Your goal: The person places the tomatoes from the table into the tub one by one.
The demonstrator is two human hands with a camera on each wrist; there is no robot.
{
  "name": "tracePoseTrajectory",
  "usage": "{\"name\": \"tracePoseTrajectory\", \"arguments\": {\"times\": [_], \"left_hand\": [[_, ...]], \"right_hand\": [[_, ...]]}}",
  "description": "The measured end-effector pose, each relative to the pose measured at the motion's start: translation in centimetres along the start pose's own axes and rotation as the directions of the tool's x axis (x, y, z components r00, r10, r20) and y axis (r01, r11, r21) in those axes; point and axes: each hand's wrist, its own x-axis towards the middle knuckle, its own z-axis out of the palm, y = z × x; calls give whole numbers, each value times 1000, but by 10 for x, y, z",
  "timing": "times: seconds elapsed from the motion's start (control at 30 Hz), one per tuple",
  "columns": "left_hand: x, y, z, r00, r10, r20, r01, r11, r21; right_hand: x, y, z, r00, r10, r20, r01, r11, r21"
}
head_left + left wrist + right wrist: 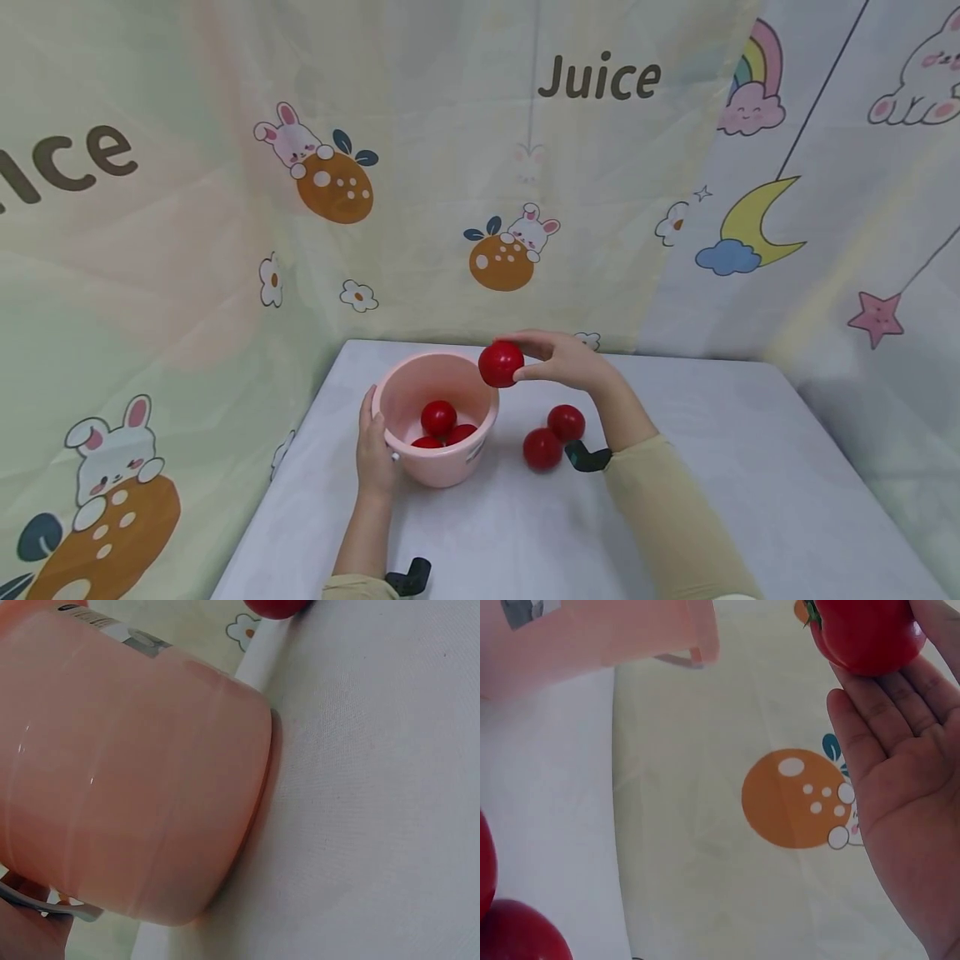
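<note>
A pink bucket [438, 475] stands upright at the table's left rear, several red tomatoes [438, 417] inside it. My left hand [373, 454] grips its left side at the rim; the left wrist view catches only part of this hand [30, 930] by the grey handle [49, 904]. To the right of the rim and above the table, my right hand [562, 360] holds a red tomato [501, 364] between thumb and fingers. A green stem shows on that tomato [866, 634] in the right wrist view. Two more tomatoes [542, 449] lie on the table below the right forearm.
The white-covered table [720, 467] reaches right and forward of the bucket. A printed cloth [450, 167] with rabbits and oranges hangs directly behind the table and along its left side. Dark straps [588, 457] are around both wrists.
</note>
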Motion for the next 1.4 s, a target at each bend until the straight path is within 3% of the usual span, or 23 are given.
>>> {"name": "tracePoseTrajectory", "arguments": {"times": [0.77,1.13,1.4], "left_hand": [[0,0,0,1000,-8,-2,8,1000,-6],[-1,0,1,1000,-29,-12,29,1000,7],[0,1,0,999,-36,-9,36,999,3]], "right_hand": [[38,-19,22,996,28,86,-29,1000,5],[61,-23,35,987,15,160,-4,997,-71],[79,-28,43,972,55,228,-32,994,-104]]}}
